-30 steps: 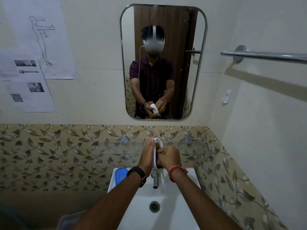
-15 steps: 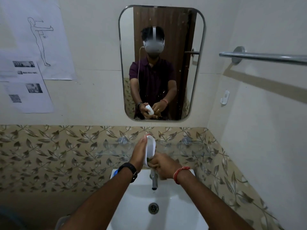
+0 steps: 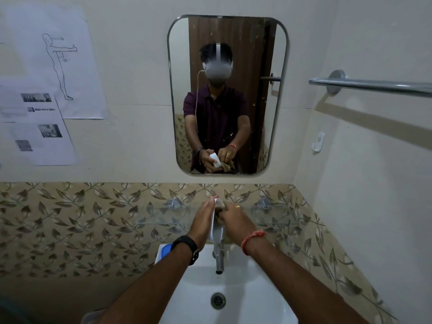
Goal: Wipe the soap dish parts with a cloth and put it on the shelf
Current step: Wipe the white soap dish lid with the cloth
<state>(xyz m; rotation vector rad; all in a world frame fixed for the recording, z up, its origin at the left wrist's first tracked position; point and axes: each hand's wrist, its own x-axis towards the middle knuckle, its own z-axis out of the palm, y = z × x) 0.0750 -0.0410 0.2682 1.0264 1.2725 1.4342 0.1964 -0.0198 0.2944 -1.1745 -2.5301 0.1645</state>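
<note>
Since half a second ago, the white dish (image 3: pixel 216 230) has turned more edge-on to the camera, and the right hand (image 3: pixel 233 220) has come up close against it.

The left hand (image 3: pixel 203 218) holds the dish upright on its long edge, directly above the tap (image 3: pixel 219 258), with the fingers lying along the dish's left face and gripping it. The right hand, just right of the tap's line, is curled around a bunched brownish cloth (image 3: pixel 221 210) and presses it against the dish's right face near the top. Both hands touch the dish.

A blue part (image 3: pixel 166 250) lies left of the tap on the back corner of the sink (image 3: pixel 257 288), partly hidden by the left wrist, which wears a black watch (image 3: pixel 187 247). The right wrist wears an orange thread band (image 3: pixel 252 238).

A glass shelf (image 3: pixel 163 216) runs along the wall behind and above the tap, behind the hands. Higher above the tap, a mirror (image 3: pixel 257 54) reflects the person holding the dish and cloth.
</note>
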